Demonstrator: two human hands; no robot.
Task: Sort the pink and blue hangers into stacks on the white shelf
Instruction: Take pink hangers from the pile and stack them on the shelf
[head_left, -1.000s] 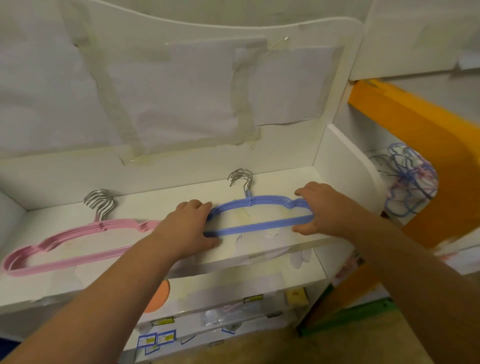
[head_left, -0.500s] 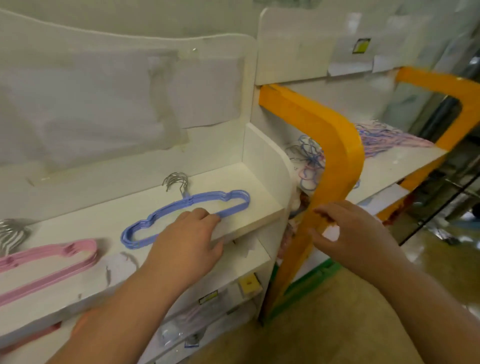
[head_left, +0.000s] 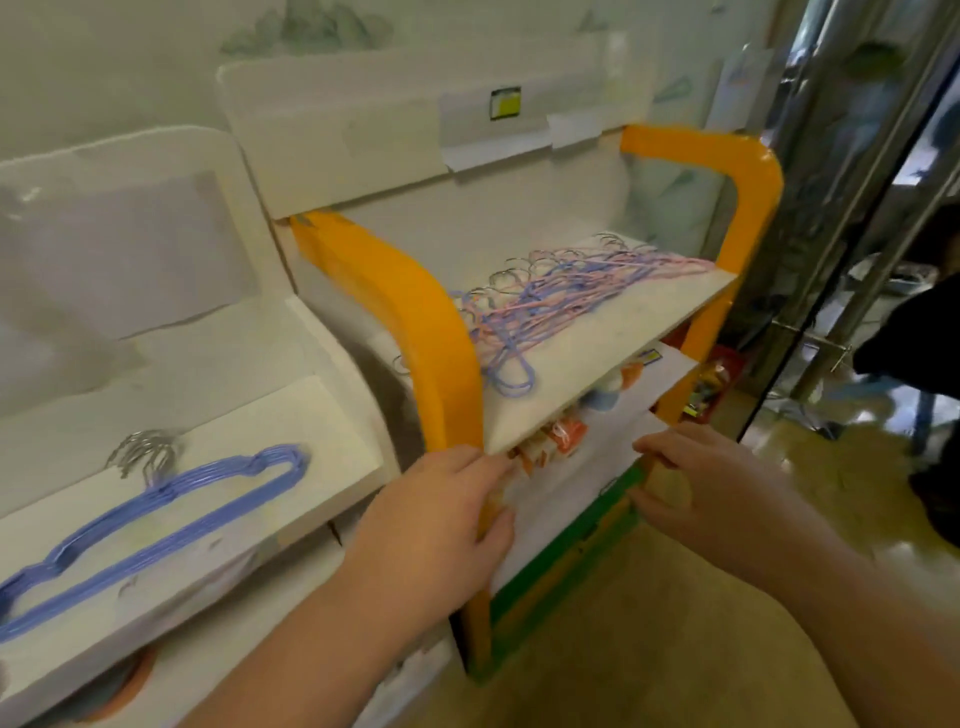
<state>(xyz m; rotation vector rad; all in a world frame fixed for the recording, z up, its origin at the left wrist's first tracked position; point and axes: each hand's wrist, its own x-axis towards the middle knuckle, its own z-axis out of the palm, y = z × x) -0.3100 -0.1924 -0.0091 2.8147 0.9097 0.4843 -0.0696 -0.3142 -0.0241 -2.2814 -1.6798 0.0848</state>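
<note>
Left hand (head_left: 441, 514) — nearest item; fingers loosely extended, holding nothing, fingertips at the front corner of the orange-framed shelf (head_left: 597, 364), beside its near orange post (head_left: 436, 353).

Right hand (head_left: 696, 483) — level with the left, fingers loosely spread, empty; it hovers below the shelf's front edge, ahead of the lower tiers.

Blue hanger stack (head_left: 171, 519) — on the white shelf (head_left: 332, 410), left of both hands; hangers nested flat, metal hooks pointing to the back wall. The pink stack lies out of view.

Mixed hanger pile (head_left: 561, 296) — pink and blue tangled together, on the orange-framed shelf, above and beyond both hands. Long axis runs from the near-left corner up to the far-right. Its nearest part, a blue loop (head_left: 511, 376), lies just up and beyond the left fingertips; the left hand is judged the nearer to it, while the far end of the pile sits more in line with the right.

Judgement — next pick calls for an upward, forward reach over the shelf edge.
</note>
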